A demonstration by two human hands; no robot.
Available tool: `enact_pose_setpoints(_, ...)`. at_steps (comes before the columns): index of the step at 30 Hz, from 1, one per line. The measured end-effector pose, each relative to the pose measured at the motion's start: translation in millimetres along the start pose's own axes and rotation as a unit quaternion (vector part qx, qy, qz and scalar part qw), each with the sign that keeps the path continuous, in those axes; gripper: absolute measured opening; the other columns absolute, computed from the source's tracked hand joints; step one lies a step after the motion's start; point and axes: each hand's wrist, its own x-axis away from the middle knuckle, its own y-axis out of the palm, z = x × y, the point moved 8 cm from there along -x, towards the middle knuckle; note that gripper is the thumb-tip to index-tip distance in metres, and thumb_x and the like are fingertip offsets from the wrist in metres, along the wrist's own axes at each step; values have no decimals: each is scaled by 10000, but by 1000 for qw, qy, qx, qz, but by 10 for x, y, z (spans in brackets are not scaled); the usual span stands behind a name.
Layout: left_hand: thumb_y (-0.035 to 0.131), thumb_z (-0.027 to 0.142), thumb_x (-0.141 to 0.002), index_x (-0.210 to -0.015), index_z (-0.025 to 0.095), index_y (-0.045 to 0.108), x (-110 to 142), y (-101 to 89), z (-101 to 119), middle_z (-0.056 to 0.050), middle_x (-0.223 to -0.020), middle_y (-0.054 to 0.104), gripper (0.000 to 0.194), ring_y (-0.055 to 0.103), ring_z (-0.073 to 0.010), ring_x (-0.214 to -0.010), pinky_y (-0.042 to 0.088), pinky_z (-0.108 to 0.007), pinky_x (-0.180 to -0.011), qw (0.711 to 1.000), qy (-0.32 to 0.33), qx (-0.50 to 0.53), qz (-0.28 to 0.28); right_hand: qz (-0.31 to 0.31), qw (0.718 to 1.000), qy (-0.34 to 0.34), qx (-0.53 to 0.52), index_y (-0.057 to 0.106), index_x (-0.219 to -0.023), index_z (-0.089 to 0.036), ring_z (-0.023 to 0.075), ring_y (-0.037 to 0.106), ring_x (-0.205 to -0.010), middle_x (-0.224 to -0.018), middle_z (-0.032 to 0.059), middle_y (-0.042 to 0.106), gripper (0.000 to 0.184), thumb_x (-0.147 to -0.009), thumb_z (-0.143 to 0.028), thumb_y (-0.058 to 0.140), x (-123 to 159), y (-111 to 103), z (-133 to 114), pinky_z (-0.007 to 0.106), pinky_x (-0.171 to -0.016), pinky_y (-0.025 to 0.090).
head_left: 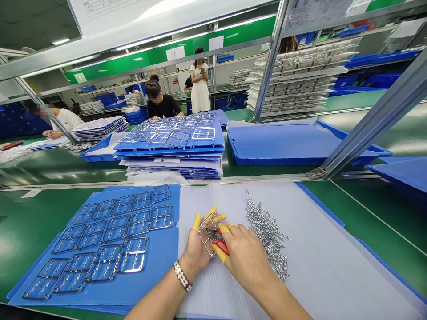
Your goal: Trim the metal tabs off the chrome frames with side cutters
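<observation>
in the head view, the left hand (196, 249) is turned palm up, its fingers curled and its thumb raised, gripping a small metal frame (204, 240) at the edges. the right hand (245, 249) is closed round the red handles of the pliers (221, 246), back of the hand upward, and the pliers' nose lies within the frame. whether the tips bite on anything is too small and covered to tell. both hands wear yellow finger cots (196, 221), and a bracelet (183, 276) sits on the left wrist. the frame is held above the white sheet (333, 249), near its left edge.

just right of the right hand, a long heap of shiny links (267, 235) lies loose on the sheet, running from beyond the hand down past the knuckles, with a few strays at its edge. left of the hands, a blue board (160, 275) carries fourteen finished-looking frames (132, 254), flat in three slanting rows: five, five and, in the nearest, four. all this lies on a green bench (376, 213).

behind the work, a stack (173, 162) of boards and papers bears more frames on top. to its right is a blue tray (280, 142), with a metal post (363, 120) slanting across its right part. farther back are a tall pile (293, 82) of pale trays, a person in black (163, 104) with head bowed, a person in white (66, 120) leaning over a bench at the left, and a standing person in a white dress (200, 89) holding a phone.
</observation>
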Motion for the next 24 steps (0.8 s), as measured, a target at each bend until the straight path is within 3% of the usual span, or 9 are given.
enact_pose_setpoints(24, 446, 512, -861, -1312, 186, 496, -17, -91, 18, -110, -1113, 653, 559, 588, -251, -1018, 390, -383, -934, 999, 24, -44, 12, -10, 999, -1, 34, 590, -1012, -173, 219, 599, -757, -820, 68, 658, 236, -784, -235, 604, -15, -22, -19, 337, -655, 408)
